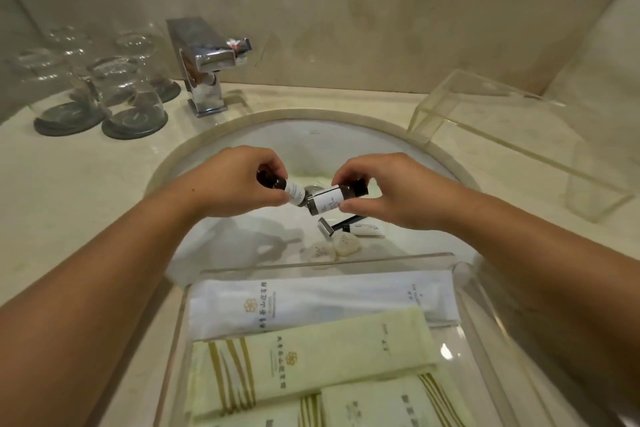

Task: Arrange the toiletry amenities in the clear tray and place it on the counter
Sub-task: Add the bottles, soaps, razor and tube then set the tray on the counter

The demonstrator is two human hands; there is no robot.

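Holding 2 small dark bottles with white labels above the round white sink basin (242, 135), both hands meet at centre: left hand (239, 177) fingers pinch the left dark bottle (282, 188), right hand (388, 189) fingers grip the right dark bottle (334, 198), bottle ends touching. Clear acrylic tray (485, 319) sits across the sink's near edge, holding a white flat packet (311, 305) and pale green gold-striped packets (311, 360). Loose in the basin: a razor (327, 227), a small white tube (363, 229), 2 round wrapped soaps (334, 248). Second clear acrylic box (519, 139) rests on the beige worktop (69, 191), right. Upturned glasses (100, 90) and chrome tap (204, 69) behind.
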